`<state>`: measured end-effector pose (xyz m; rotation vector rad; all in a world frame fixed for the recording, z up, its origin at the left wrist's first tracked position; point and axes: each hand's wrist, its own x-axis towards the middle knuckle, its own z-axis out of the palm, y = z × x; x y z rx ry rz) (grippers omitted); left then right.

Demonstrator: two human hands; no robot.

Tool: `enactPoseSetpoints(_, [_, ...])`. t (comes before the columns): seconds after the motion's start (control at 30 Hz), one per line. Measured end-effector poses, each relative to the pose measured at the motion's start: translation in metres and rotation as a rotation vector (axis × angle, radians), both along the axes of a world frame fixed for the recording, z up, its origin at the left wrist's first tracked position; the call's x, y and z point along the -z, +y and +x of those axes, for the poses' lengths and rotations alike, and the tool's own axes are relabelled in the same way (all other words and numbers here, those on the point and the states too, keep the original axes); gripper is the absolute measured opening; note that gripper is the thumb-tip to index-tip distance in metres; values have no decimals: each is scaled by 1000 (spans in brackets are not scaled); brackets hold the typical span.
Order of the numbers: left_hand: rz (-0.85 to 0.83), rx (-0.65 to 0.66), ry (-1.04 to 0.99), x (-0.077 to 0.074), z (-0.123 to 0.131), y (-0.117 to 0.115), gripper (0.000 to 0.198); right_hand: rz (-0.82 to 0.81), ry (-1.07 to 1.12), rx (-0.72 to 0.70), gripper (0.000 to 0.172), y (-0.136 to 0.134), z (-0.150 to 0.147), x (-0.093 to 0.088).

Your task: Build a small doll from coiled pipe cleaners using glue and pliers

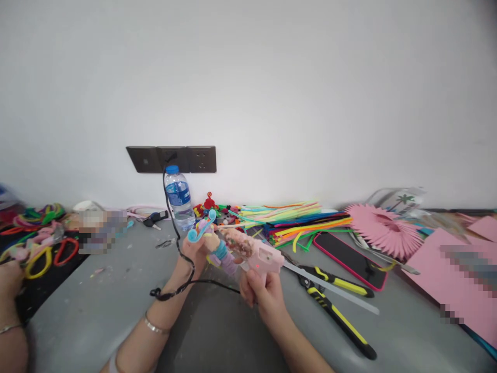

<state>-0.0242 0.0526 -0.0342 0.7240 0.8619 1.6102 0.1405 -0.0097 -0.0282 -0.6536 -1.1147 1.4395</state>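
Note:
My right hand [266,298] is wrapped round the handle of a pink hot glue gun [267,255]. A long clear glue stick [334,290] sticks out of its back end toward the right. My left hand [196,254] holds up a pastel pipe-cleaner figure [221,251] in purple, yellow and blue, topped by a light blue curl. The glue gun's front end is close against the figure; whether its nozzle touches cannot be made out. A black power cord [186,280] hangs in front of my left forearm and runs toward the glue gun.
Yellow-and-black pliers [330,305] and a pink-edged phone [351,259] lie on the right. Behind are pipe cleaners [298,223], a water bottle [179,199] and a wall socket [171,159]. Pink paper [438,269] lies far right; another person's hand [10,282] is far left.

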Motion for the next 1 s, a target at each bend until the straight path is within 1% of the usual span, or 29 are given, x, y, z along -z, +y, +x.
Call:
enactPoseSetpoints(0.07, [-43,1,-22,-6,0,-4,42,-31,6,-11,46,-1,0,0])
enactPoseSetpoints(0.2, [-72,31,4,-21,5,-15,48,-58,-24,-34,46,-6,-1,1])
enactPoseSetpoints(0.27, [-62,84,51,-28,7,-20,44,-67,-36,-62,45,-8,-1,3])
enactPoseSetpoints(0.33, [-33,105,89,-32,8,-23,41,-68,-44,-66,43,-10,-1,4])
enactPoseSetpoints(0.57, [-3,82,175,-37,9,-24,41,-80,-46,-54,42,-14,1,10])
enactPoseSetpoints(0.67, [-2,74,189,-39,9,-24,40,-88,-44,-65,46,-14,1,7])
enactPoseSetpoints(0.77, [-1,96,183,-41,8,-25,38,-92,-24,-83,50,-14,1,3])
enactPoseSetpoints(0.93, [-7,87,190,-42,10,-24,37,-83,-9,-74,43,-14,3,4])
enactPoseSetpoints(1.0, [5,79,178,-41,10,-24,35,-80,-18,-70,43,-14,3,5])
